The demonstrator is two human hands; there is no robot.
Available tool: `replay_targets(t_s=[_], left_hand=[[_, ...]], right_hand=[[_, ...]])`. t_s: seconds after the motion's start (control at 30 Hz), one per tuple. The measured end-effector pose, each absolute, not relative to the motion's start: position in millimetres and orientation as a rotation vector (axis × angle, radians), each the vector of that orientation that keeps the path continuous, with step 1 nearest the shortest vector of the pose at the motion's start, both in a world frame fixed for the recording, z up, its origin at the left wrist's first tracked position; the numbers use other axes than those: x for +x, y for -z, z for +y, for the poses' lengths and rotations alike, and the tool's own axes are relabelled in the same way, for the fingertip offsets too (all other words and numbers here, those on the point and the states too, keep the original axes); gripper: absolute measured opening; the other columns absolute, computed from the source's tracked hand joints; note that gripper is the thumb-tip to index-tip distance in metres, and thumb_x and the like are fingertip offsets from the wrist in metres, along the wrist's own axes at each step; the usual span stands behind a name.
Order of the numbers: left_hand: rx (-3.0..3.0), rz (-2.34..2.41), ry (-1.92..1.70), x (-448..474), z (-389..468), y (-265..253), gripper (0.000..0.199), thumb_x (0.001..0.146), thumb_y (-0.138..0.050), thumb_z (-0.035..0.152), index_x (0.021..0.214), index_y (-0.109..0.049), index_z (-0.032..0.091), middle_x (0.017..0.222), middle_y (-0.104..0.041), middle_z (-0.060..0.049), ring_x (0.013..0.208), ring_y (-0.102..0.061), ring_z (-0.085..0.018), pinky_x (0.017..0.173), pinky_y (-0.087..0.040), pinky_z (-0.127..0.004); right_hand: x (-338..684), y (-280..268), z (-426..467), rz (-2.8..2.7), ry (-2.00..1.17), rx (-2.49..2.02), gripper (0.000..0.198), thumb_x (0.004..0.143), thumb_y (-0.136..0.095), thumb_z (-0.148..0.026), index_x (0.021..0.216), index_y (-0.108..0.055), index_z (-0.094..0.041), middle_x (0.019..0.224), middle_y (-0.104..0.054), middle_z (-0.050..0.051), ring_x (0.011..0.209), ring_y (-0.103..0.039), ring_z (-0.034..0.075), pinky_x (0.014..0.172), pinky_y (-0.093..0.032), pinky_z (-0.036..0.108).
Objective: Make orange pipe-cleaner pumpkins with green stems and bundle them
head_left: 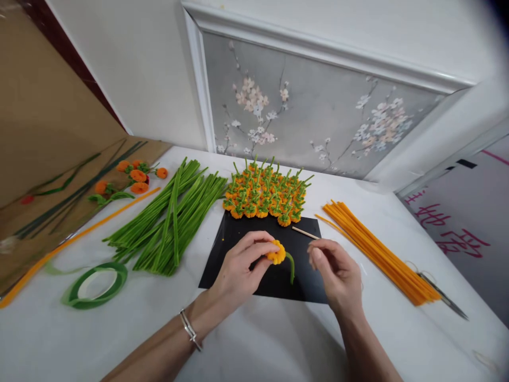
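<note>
My left hand (248,260) pinches a small yellow-orange pipe-cleaner flower (277,252) between thumb and fingertips. A short green pipe-cleaner stem (293,268) curves down from the flower's right side. To the right, my right hand (336,270) is closed, thumb against curled fingers, apart from the flower. A thin wooden stick (304,232) runs up to its fingers; whether they grip it or it lies behind them, I cannot tell. Both hands are over a black mat (228,254). Behind it, many matching flowers (262,196) stand packed together, green stems up.
Green pipe cleaners (170,223) lie in a pile at left, near a roll of green tape (121,273) and several orange flowers (138,176). On the right are orange pipe cleaners (382,254) and dark scissors (449,300). A framed floral panel (310,95) backs the table.
</note>
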State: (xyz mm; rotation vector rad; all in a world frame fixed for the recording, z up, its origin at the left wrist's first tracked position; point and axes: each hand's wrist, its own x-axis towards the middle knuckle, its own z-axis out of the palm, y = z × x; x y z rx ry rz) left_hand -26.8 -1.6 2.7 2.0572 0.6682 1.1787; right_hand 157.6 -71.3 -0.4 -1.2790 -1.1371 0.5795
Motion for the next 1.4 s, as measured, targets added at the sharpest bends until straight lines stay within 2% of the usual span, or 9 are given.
replay_targets(t_s=[0.1, 0.27, 0.4, 0.57, 0.77, 0.93, 1.07, 1.2, 1.4], left_hand=[[2.111, 0.682, -1.266, -26, -5, 1, 0.034, 0.085, -0.052, 0.003, 0.110, -0.065, 0.023, 0.111, -0.055, -0.007, 0.101, -0.059, -0.016, 0.088, -0.052, -0.030], [1.984, 0.625, -1.039, -24, -16, -5, 0.034, 0.087, -0.050, 0.008, 0.115, -0.063, 0.024, 0.121, -0.051, -0.009, 0.112, -0.055, -0.021, 0.097, -0.048, -0.034], [1.530, 0.634, -0.972, -21, -15, -9, 0.019, 0.089, -0.053, 0.018, 0.107, -0.059, 0.023, 0.112, -0.056, -0.006, 0.102, -0.060, -0.019, 0.087, -0.053, -0.031], [1.233, 0.768, -0.820, -17, -5, -9, 0.018, 0.079, -0.069, 0.024, 0.094, -0.062, 0.017, 0.090, -0.063, -0.001, 0.083, -0.063, -0.014, 0.077, -0.054, -0.025], [1.035, 0.729, -0.689, -16, -7, -5, 0.024, 0.074, -0.074, 0.024, 0.094, -0.065, 0.015, 0.089, -0.068, -0.002, 0.078, -0.065, -0.012, 0.073, -0.053, -0.024], [1.035, 0.683, -0.684, -14, -10, -2, 0.019, 0.074, -0.075, 0.022, 0.087, -0.065, 0.014, 0.082, -0.068, -0.002, 0.075, -0.064, -0.011, 0.072, -0.051, -0.022], [1.001, 0.698, -0.731, -13, -9, -5, 0.016, 0.075, -0.074, 0.022, 0.084, -0.064, 0.014, 0.080, -0.066, 0.000, 0.074, -0.063, -0.010, 0.071, -0.051, -0.021], [0.940, 0.782, -0.791, -13, -7, -8, 0.016, 0.074, -0.074, 0.025, 0.083, -0.063, 0.016, 0.080, -0.066, 0.001, 0.074, -0.062, -0.010, 0.073, -0.051, -0.023], [1.134, 0.854, -0.860, -12, -7, -4, 0.016, 0.076, -0.071, 0.026, 0.080, -0.059, 0.016, 0.081, -0.063, 0.001, 0.078, -0.061, -0.012, 0.076, -0.052, -0.024]], right_hand=[[147, -3, -72, -1.052, -0.858, -1.215, 0.013, 0.088, -0.059, -0.034, 0.092, -0.057, -0.021, 0.065, -0.063, -0.002, 0.044, -0.054, 0.008, 0.039, -0.045, 0.018], [133, -2, -67, -1.028, -0.986, -1.211, 0.021, 0.081, -0.068, -0.035, 0.089, -0.056, -0.020, 0.072, -0.066, 0.000, 0.057, -0.064, 0.012, 0.052, -0.057, 0.024], [136, 2, -65, -1.052, -0.900, -1.242, 0.019, 0.082, -0.066, -0.035, 0.091, -0.058, -0.020, 0.076, -0.068, 0.001, 0.063, -0.065, 0.014, 0.057, -0.058, 0.026], [138, 5, -65, -1.131, -0.861, -1.253, 0.014, 0.084, -0.064, -0.033, 0.092, -0.062, -0.021, 0.073, -0.065, 0.000, 0.060, -0.062, 0.012, 0.059, -0.055, 0.025], [136, 10, -61, -0.840, -1.147, -1.100, 0.023, 0.076, -0.073, -0.038, 0.087, -0.063, -0.020, 0.075, -0.060, -0.003, 0.056, -0.056, 0.008, 0.052, -0.049, 0.021], [131, 10, -55, -0.687, -1.298, -1.024, 0.029, 0.065, -0.081, -0.038, 0.077, -0.063, -0.018, 0.067, -0.057, -0.004, 0.052, -0.050, 0.006, 0.049, -0.045, 0.020], [133, 11, -54, -0.730, -1.233, -1.031, 0.027, 0.071, -0.076, -0.042, 0.081, -0.064, -0.019, 0.070, -0.061, -0.002, 0.056, -0.054, 0.008, 0.054, -0.049, 0.022], [134, 9, -56, -0.932, -0.945, -1.219, 0.025, 0.084, -0.061, -0.043, 0.093, -0.066, -0.020, 0.084, -0.067, 0.003, 0.068, -0.062, 0.014, 0.064, -0.055, 0.029], [124, 12, -56, -1.111, -0.713, -1.288, 0.018, 0.082, -0.066, -0.030, 0.097, -0.065, -0.020, 0.090, -0.068, 0.005, 0.080, -0.066, 0.017, 0.072, -0.057, 0.030]])
